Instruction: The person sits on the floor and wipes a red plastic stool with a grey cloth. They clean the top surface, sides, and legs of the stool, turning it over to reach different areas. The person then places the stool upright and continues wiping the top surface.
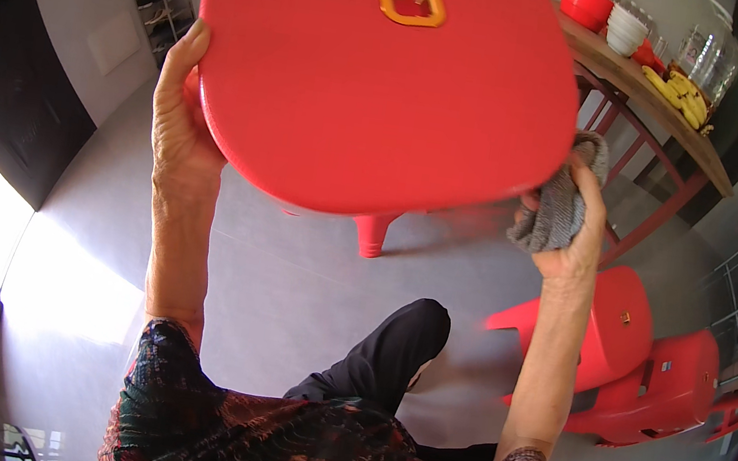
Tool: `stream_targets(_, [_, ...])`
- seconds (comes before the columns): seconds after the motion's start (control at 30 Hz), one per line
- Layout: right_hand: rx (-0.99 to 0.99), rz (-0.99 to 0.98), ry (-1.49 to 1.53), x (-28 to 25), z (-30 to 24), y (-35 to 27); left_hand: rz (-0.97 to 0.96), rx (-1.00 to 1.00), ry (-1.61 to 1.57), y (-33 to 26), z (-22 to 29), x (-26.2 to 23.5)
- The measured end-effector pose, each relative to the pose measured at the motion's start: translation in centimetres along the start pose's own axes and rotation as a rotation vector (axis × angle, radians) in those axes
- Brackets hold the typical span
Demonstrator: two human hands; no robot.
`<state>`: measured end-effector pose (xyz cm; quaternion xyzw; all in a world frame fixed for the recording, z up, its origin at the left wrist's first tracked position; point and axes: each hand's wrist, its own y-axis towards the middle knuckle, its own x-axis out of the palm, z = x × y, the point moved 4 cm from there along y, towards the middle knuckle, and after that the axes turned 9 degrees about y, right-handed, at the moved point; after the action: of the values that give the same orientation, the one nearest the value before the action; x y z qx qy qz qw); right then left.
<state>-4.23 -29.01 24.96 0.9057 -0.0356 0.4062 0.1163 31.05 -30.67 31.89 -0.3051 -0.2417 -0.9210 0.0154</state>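
A red plastic stool (359, 97) fills the upper middle, lifted in front of me with its smooth seat toward me. An orange-rimmed hole (411, 2) pierces the seat. My left hand (186, 110) grips the stool's left edge, thumb on the rim and the other fingers hidden behind it. At the lower right edge, my right hand (578, 218) is closed on a grey cloth (559, 210), which lies against the side of the stool. Below the seat a red leg (372, 234) shows; whether it belongs to this stool I cannot tell.
To the right on the grey floor are several more red stools (663, 390), tipped on their sides. A wooden table (676, 127) at the upper right bears bananas (681, 93), white bowls (625, 31) and a clear jar (713, 54). A shelf rack (164, 8) stands far left.
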Motion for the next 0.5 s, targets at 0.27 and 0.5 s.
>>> stream_targets(0.27, [0.379, -0.212, 0.396, 0.3, 11.1, 1.8, 0.228, -0.083, 0.145, 2.2, -3.9, -0.9])
stream_targets(0.5, [0.245, -0.141, 0.557, 1.9, 13.1, 7.6, 0.206, -0.166, 0.029, 6.6, -9.9, -1.0])
